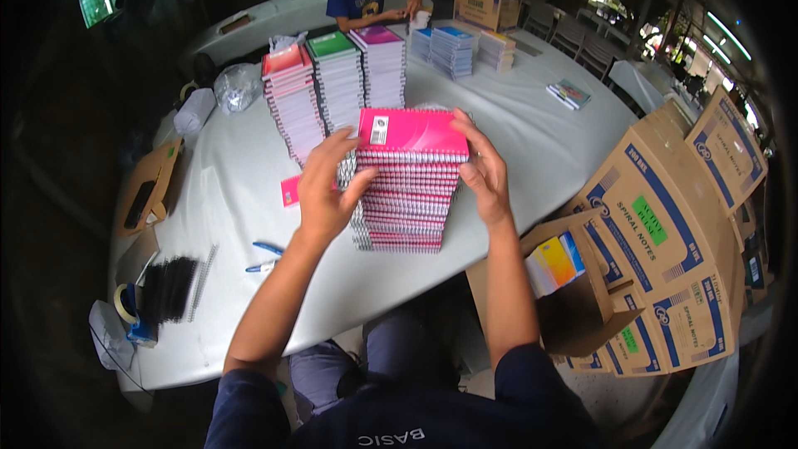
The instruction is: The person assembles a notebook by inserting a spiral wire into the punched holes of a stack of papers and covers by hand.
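A tall stack of pink spiral notebooks stands near the table's front edge, wire bindings showing along its front and sides. At the upper left side of the stack is my left hand, fingers apart and curved, the thumb reaching toward the bindings. My right hand curves round the upper right side, its fingers by the far corner of the top notebook. Both hands are open, flanking the stack without a closed grip; exact contact is hard to tell. A pink notebook or cover lies partly hidden behind my left hand.
Behind stand red, green and purple notebook stacks. A person sits across the table near blue notebooks. Cartons crowd the right. Pens, black binding wires and a tape dispenser lie left.
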Motion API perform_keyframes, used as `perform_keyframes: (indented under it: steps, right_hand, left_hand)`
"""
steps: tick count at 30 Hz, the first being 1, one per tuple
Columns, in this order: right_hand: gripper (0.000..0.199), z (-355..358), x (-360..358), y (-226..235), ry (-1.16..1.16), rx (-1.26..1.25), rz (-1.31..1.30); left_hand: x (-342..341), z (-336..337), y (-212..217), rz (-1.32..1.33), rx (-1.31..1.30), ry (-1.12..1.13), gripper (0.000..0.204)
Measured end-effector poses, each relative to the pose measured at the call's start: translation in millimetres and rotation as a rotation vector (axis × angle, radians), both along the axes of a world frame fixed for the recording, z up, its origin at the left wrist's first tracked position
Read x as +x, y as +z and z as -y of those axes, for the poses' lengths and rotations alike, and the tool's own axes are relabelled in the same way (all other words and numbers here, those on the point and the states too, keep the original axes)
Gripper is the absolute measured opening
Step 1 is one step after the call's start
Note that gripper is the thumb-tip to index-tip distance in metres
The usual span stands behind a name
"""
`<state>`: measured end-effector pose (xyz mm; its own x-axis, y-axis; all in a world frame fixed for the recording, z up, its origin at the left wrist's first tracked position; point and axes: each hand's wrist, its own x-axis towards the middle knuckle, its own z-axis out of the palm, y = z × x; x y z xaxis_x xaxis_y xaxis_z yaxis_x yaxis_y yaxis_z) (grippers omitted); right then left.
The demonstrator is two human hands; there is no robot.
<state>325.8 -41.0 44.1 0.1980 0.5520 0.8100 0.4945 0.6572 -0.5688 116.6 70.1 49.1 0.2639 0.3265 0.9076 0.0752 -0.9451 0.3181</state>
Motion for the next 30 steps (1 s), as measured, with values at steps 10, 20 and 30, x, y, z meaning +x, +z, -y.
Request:
perform_keyframes:
  steps: [10,20,30]
  right_hand:
    - [0.036,-22.0,-81.4,-14.2,-0.609,0.088,-0.305]
    - [0.030,4.9,-86.0,-34.1,-0.706,0.256,-0.115]
    - [0.055,8.4,-178.2,-105.2,0.553,-0.930,-1.366]
  left_hand:
    - [35.7,-2.9,-19.5,0.531,-0.585,-0.031,0.031]
    - [-47.1,-145.2,-77.3,-0.210,-0.300,0.214,0.019]
    - [-150.7,-49.1,-144.0,-0.766,-0.162,0.397,0.020]
